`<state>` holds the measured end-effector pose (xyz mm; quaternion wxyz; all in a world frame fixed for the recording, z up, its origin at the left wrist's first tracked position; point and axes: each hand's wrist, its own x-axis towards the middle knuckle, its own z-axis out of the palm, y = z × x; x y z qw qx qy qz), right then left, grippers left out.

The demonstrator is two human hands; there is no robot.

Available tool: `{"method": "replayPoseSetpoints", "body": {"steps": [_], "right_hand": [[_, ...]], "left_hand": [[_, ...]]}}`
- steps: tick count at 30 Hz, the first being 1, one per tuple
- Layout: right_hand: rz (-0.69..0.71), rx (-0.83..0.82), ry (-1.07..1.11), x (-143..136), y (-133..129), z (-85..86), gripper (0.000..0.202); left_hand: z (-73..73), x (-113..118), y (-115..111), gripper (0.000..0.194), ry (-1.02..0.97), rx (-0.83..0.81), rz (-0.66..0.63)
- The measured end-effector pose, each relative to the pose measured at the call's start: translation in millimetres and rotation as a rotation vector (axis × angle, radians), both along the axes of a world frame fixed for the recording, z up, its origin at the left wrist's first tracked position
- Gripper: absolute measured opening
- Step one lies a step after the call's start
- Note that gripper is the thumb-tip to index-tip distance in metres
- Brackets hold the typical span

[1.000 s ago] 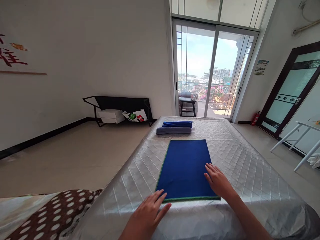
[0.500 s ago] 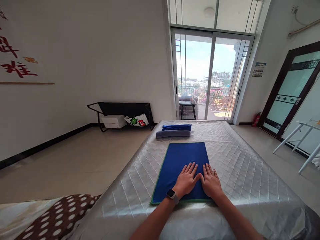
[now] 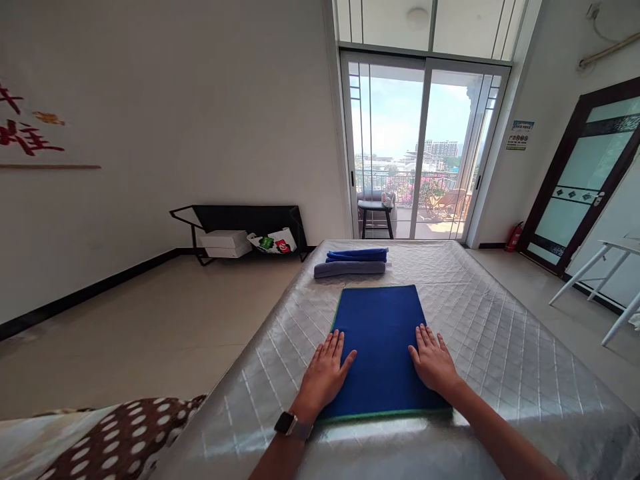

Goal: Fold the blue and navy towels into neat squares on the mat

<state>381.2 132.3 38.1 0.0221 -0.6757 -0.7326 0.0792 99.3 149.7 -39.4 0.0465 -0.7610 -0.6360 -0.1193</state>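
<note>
Your left hand (image 3: 325, 375) rests at nine o'clock on the blue cloth (image 3: 384, 347), your right hand (image 3: 434, 360) at three; both flat, gripping nothing. Cloth lies between them on the silver quilted cover (image 3: 505, 353), grey roll (image 3: 350, 269) at twelve o'clock.

Clock centred on the blue cloth (image 3: 384, 347). Free room: lane between left hand (image 3: 326, 373), 8 o'clock, and right hand (image 3: 434, 363), 3 to 4 o'clock; silver cover (image 3: 500, 327), bare from 1 to 3 o'clock and at 10 o'clock. Obstacles: both hands, lying over the side edges; forearms (image 3: 500, 427), 5 and 7 o'clock; grey roll (image 3: 350, 269) and blue bundle (image 3: 357, 255), towards 12 o'clock, narrow bare strip before them
</note>
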Motion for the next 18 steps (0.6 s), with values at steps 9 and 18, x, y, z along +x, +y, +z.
{"method": "replayPoseSetpoints", "body": {"steps": [9,18], "right_hand": [[-0.002,0.025,0.049,-6,76,5.8,0.065],[-0.002,0.050,0.108,-2,80,-12.5,0.066]], "left_hand": [[7.4,-4,-6,0.074,0.027,-0.065,-0.004],[53.2,76,31,0.079,0.084,-0.063,-0.127]]}}
